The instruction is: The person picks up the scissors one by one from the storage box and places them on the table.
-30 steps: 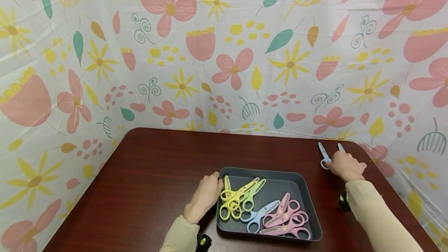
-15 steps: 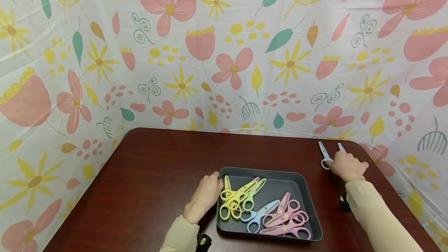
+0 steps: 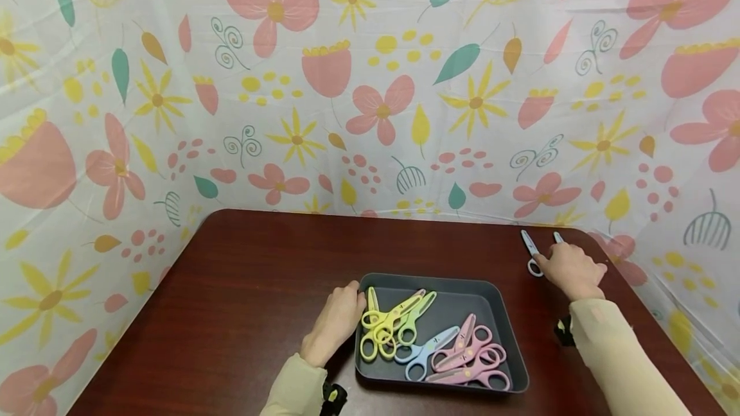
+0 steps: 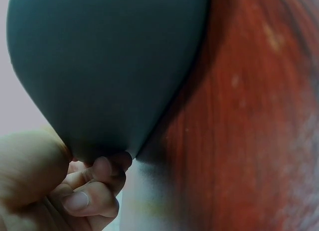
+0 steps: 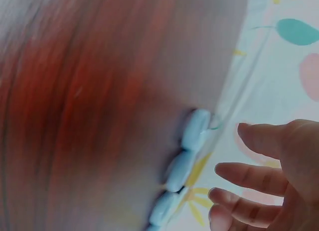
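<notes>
Tray point(image 3: 462, 300) gripped at left edge by left hand point(image 3: 333, 320). Blue scissors point(image 3: 529, 244) on bench point(image 3: 260, 275), far right, apparently being reached for; right hand point(image 3: 574, 271) loosely spread, nothing held. Next, a pinch seemingly called for.

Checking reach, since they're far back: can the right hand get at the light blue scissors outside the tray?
Probably yes: the right hand is open, right by the light blue scissors, and nothing visible blocks it. The tray sits aside.
</notes>
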Motion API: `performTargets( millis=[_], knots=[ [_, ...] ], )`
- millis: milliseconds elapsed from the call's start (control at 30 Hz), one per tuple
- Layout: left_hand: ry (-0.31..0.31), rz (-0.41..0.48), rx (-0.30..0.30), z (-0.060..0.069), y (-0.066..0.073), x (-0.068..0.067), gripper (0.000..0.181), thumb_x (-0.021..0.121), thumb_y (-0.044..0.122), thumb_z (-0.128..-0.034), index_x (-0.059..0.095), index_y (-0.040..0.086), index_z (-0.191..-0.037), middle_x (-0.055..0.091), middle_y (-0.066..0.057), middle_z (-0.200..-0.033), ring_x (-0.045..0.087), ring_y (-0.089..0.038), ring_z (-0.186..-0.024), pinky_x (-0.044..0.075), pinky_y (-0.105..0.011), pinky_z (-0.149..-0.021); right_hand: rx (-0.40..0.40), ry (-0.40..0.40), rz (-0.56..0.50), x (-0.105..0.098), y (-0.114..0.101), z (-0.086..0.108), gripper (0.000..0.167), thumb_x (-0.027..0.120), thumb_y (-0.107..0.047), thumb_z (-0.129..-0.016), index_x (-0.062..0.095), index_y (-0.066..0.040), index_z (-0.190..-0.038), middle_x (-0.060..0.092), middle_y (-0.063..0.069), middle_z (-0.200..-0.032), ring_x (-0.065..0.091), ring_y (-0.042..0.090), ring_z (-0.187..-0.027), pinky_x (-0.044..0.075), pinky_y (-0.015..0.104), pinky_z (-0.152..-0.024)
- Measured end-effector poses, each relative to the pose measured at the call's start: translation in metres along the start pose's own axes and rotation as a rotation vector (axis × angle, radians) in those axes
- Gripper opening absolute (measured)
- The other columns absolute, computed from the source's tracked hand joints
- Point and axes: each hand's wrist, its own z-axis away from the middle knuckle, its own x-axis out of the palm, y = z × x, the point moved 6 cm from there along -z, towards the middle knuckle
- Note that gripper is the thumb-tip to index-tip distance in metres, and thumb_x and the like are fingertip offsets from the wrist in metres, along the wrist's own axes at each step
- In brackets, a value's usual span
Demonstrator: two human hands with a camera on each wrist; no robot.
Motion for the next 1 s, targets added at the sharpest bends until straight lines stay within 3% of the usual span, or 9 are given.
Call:
performTargets(
  millis=[100,233,333,500,733,1000],
  knots=[
    [-0.009,0.003,-0.004,0.000,0.000,0.001,0.016,0.047,0.010,-0.1014,0.059,0.000,-0.101,0.037,0.000,-0.052,0.030,-0.010,-0.037,0.025,-0.023,-0.037,0.003,0.037,-0.015,-0.006,-0.006,0.004,0.037,0.060,-0.041,-0.094,0.065,-0.007,-0.080,0.056,0.013,-0.075,0.055,0.046,-0.079,0.027,0.077,-0.073],
    [-0.017,0.010,-0.009,0.000,-0.001,0.001,0.018,0.047,0.009,-0.1014,0.059,-0.003,-0.106,0.037,-0.001,-0.051,0.029,-0.010,-0.037,0.024,-0.023,-0.037,0.016,0.078,-0.053,-0.013,-0.020,0.014,0.045,0.058,-0.048,-0.094,0.068,-0.004,-0.096,0.060,0.016,-0.082,0.055,0.046,-0.080,0.031,0.073,-0.071],
    [-0.016,0.006,-0.011,0.001,-0.003,0.000,0.018,0.047,0.009,-0.1014,0.059,-0.003,-0.106,0.037,-0.001,-0.051,0.029,-0.010,-0.037,0.024,-0.022,-0.037,0.022,0.116,-0.104,-0.018,-0.035,0.024,0.054,0.055,-0.053,-0.094,0.066,-0.001,-0.108,0.063,0.021,-0.089,0.057,0.043,-0.077,0.038,0.065,-0.065],
    [-0.024,0.001,-0.010,0.000,-0.001,0.002,0.018,0.047,0.010,-0.1015,0.059,-0.003,-0.107,0.038,-0.001,-0.051,0.030,-0.010,-0.038,0.025,-0.023,-0.037,0.023,0.176,-0.177,-0.024,-0.049,0.041,0.056,0.053,-0.055,-0.095,0.065,-0.002,-0.111,0.064,0.015,-0.085,0.057,0.033,-0.069,0.041,0.048,-0.052],
    [-0.024,0.014,-0.015,-0.002,0.002,0.004,0.021,0.047,0.009,-0.1016,0.059,-0.004,-0.112,0.037,-0.001,-0.051,0.029,-0.010,-0.038,0.025,-0.023,-0.038,0.013,0.259,-0.223,-0.045,-0.064,0.059,0.051,0.052,-0.051,-0.097,0.066,-0.005,-0.111,0.063,0.010,-0.073,0.054,0.043,-0.084,0.034,0.064,-0.069],
    [-0.028,0.011,-0.021,-0.001,-0.001,0.001,0.022,0.048,0.008,-0.1013,0.058,-0.006,-0.114,0.038,-0.001,-0.051,0.029,-0.010,-0.038,0.025,-0.024,-0.038,-0.025,0.239,-0.290,-0.042,-0.078,0.090,0.047,0.055,-0.048,-0.097,0.068,-0.006,-0.112,0.067,0.022,-0.100,0.053,0.047,-0.097,0.029,0.067,-0.076]
  ],
)
